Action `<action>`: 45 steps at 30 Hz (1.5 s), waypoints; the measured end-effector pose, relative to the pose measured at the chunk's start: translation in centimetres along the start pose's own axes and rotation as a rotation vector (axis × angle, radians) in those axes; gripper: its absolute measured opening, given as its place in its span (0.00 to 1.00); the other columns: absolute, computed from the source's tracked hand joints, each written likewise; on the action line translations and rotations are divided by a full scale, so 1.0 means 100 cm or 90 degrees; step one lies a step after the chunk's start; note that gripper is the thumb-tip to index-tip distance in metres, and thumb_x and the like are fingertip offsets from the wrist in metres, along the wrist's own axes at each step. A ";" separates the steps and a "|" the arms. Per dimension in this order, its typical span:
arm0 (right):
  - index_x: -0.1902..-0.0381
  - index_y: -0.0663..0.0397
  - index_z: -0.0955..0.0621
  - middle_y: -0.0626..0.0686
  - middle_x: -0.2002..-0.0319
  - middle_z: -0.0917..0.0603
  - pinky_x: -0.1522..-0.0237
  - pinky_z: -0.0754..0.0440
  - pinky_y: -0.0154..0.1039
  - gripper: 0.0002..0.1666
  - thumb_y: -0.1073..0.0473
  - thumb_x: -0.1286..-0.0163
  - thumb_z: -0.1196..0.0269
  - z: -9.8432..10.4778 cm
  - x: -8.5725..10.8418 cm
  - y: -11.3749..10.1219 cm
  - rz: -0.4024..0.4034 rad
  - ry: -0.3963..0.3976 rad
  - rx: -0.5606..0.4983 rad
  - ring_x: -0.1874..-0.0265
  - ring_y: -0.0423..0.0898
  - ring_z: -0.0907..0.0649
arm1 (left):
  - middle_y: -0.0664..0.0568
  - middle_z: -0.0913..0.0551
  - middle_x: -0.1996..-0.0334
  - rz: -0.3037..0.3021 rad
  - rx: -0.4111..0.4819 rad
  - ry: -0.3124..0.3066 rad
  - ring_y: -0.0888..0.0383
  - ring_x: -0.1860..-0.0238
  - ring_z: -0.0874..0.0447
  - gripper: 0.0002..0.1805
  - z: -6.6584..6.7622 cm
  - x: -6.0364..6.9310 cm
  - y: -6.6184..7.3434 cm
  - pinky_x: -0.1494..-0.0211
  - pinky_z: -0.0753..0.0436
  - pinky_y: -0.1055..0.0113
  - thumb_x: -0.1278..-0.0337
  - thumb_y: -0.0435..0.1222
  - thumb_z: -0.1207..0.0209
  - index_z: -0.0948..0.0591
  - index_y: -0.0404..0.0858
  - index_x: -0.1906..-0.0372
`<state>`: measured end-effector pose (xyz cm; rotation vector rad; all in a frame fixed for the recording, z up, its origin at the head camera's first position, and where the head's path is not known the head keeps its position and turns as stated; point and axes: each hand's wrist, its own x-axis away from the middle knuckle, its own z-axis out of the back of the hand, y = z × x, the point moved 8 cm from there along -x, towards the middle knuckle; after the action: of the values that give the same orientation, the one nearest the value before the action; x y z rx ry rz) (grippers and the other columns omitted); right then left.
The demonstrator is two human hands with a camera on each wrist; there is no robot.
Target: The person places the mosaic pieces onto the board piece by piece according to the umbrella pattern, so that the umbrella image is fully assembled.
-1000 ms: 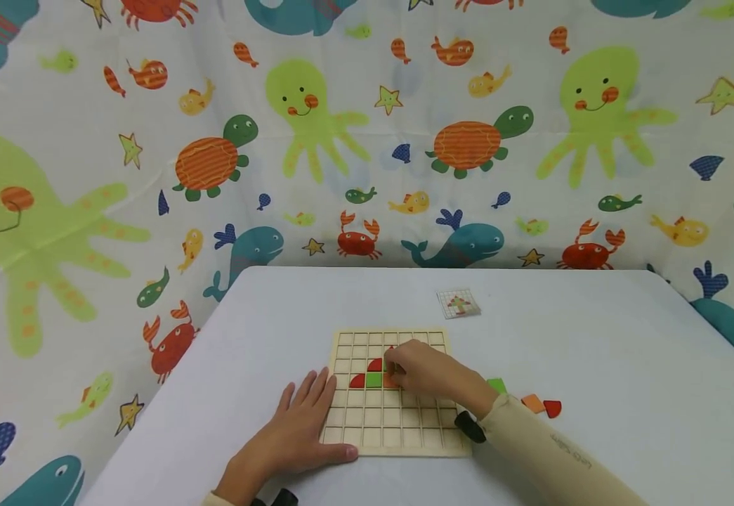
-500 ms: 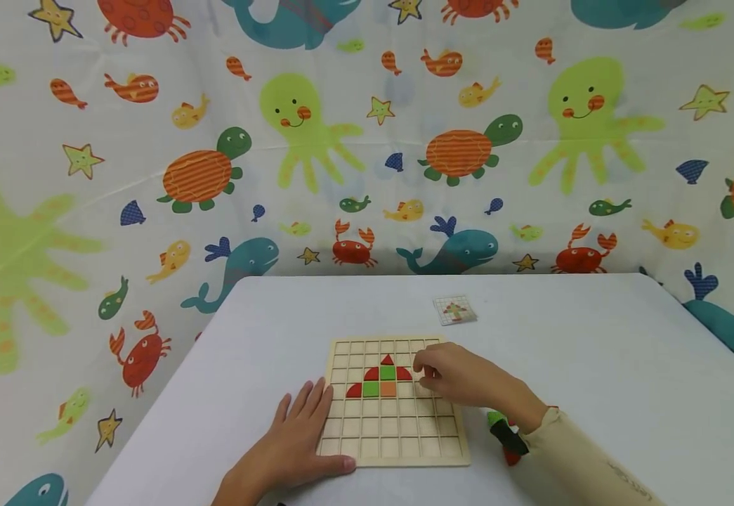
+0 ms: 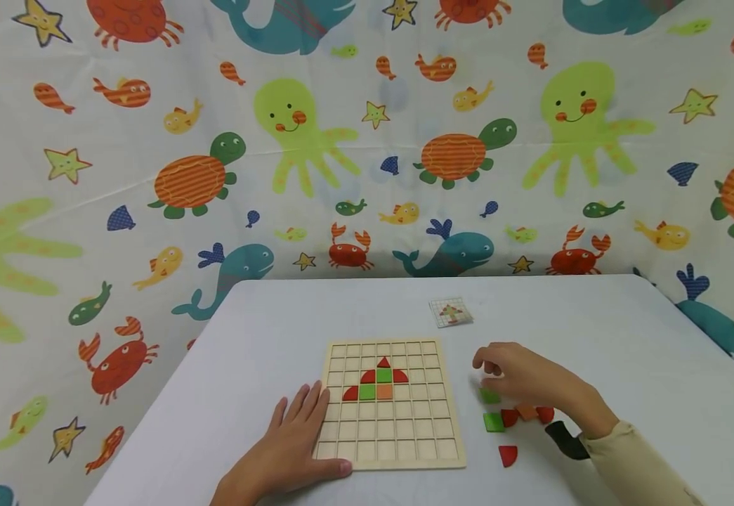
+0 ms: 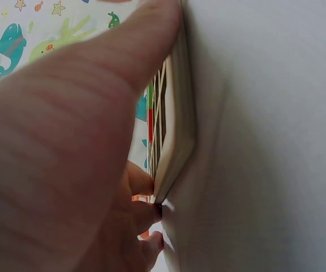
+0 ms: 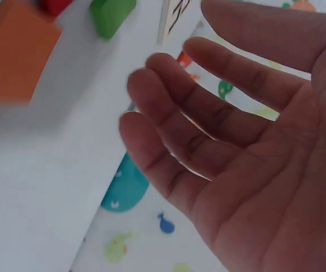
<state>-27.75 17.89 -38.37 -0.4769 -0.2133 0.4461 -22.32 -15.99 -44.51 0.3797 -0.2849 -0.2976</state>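
- Your left hand (image 3: 291, 443) lies in the lower middle of the head view, fingers straight and slightly spread along the left edge of the square, pale wooden grid board (image 3: 404, 432); your thumb rests at its near left corner.
- You have the board below the centre of the frame, on the white table (image 3: 657, 351).
- On its upper half, a red triangle (image 3: 383, 363) tops a green square (image 3: 383, 375) set between two red quarter-circles; the row below reads red quarter-circle (image 3: 351, 393), green square, orange square (image 3: 384, 391).
- Your right hand (image 3: 525, 372) hangs right of the board, fingers apart and loosely bent.
- Just below it, right of centre, lie your loose pieces: two green (image 3: 494, 422), three red (image 3: 508, 456) and one orange (image 3: 525, 412).
- Beyond the board, you see a small gridded card (image 3: 450, 312) bearing a coloured figure.
- A white cloth printed with sea animals (image 3: 329, 161) fills the upper frame.
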 end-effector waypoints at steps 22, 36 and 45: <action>0.64 0.53 0.24 0.47 0.71 0.25 0.67 0.26 0.37 0.15 0.69 0.32 0.27 0.001 0.047 0.070 -0.083 -0.073 -0.025 0.68 0.45 0.25 | 0.40 0.51 0.14 0.005 -0.006 -0.002 0.39 0.14 0.59 0.71 -0.003 -0.001 0.000 0.18 0.62 0.33 0.51 0.74 0.32 0.44 0.33 0.14; 0.57 0.56 0.12 0.43 0.63 0.18 0.61 0.14 0.36 0.13 0.76 0.28 0.37 -0.001 -0.004 -0.012 0.119 0.040 -0.045 0.65 0.42 0.21 | 0.38 0.50 0.14 0.010 -0.004 -0.001 0.38 0.14 0.59 0.71 -0.006 0.005 -0.002 0.18 0.62 0.33 0.52 0.73 0.30 0.43 0.32 0.15; 0.57 0.60 0.12 0.44 0.66 0.18 0.61 0.15 0.36 0.11 0.75 0.28 0.36 0.000 -0.019 -0.023 0.114 0.045 -0.016 0.67 0.42 0.21 | 0.38 0.51 0.14 -0.011 -0.005 0.006 0.39 0.14 0.59 0.70 -0.002 0.006 0.004 0.18 0.60 0.33 0.49 0.72 0.31 0.44 0.31 0.15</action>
<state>-28.58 15.12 -37.45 -0.5377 -0.1087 0.6015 -21.56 -15.76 -44.42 0.3756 -0.2716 -0.3137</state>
